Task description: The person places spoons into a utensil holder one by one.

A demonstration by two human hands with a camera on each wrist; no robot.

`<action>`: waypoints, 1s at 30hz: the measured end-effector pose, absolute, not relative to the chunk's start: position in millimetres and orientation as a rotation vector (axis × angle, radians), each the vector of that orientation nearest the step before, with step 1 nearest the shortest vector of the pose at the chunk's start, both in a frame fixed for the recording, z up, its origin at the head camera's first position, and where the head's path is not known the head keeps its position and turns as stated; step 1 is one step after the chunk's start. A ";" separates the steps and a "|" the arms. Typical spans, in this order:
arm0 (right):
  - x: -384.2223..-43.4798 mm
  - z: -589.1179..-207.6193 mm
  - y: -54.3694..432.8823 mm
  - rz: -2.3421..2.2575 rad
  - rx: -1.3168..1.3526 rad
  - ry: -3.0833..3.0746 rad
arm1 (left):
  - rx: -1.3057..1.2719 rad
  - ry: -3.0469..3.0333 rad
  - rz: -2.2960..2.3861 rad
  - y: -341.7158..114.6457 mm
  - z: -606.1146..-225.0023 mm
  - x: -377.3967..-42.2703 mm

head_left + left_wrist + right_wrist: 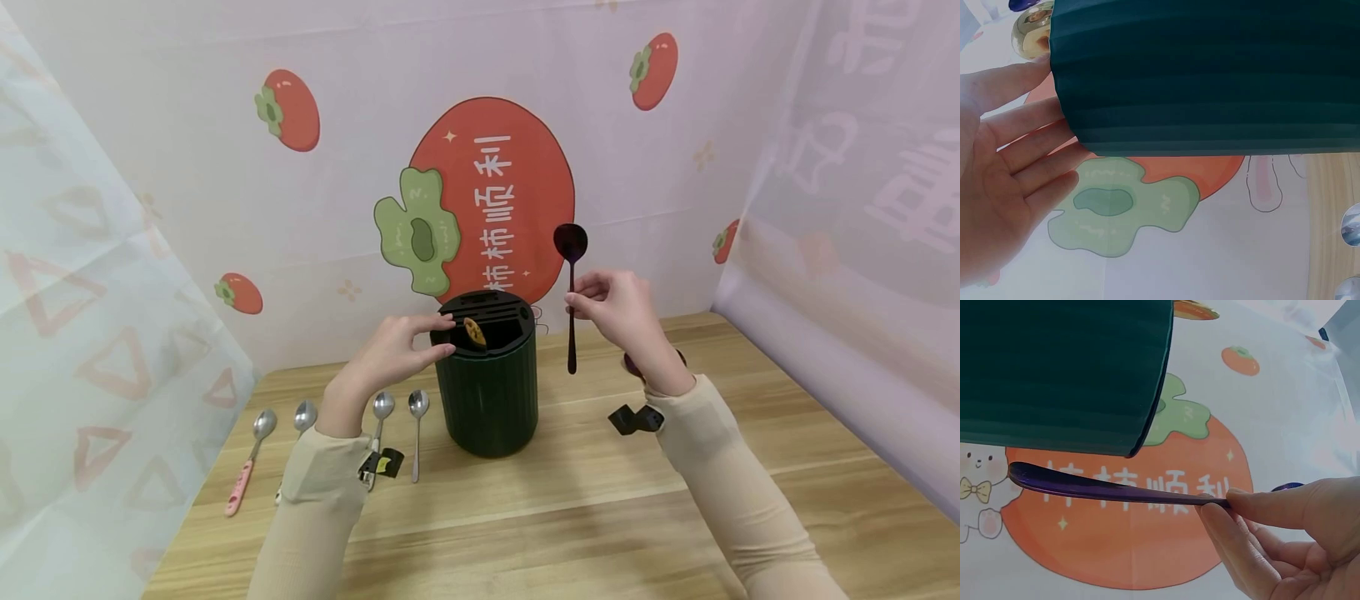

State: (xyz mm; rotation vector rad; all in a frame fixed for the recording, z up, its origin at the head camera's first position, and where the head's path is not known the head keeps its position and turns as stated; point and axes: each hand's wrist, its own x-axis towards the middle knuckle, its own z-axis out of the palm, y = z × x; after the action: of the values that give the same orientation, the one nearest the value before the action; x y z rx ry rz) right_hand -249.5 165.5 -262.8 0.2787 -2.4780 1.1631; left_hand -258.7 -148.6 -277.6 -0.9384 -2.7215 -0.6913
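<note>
Pinching the upright dark spoon (572, 250) just below its bowl with the right hand (621, 307), beside the green holder (489, 408). Touching that holder's rim with the left hand (393, 354), loosely spread

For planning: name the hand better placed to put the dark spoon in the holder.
Probably the right hand: it pinches the dark spoon near the holder; the left hand holds no spoon.

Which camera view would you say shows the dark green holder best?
The head view, because it shows the holder upright on the table, from slotted top to base. Both wrist views show its ribbed side close up, but cropped by the frame and without the slots.
</note>
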 end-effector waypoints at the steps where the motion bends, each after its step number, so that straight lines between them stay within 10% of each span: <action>1: -249.4 -261.7 164.8 1.167 0.282 -2.473 | -0.939 -2.721 -0.693 -148.8 -277.5 -258.6; 30: -243.2 -225.5 141.1 1.113 0.341 -2.318 | -0.937 -2.724 -0.694 -149.7 -277.4 -258.3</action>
State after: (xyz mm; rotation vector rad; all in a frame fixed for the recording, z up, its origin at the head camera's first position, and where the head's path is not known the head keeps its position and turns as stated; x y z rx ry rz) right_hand -243.2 141.1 -225.5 0.3412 -2.3178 1.1129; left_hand -258.3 -149.7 -277.4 -0.9371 -2.7239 -0.6943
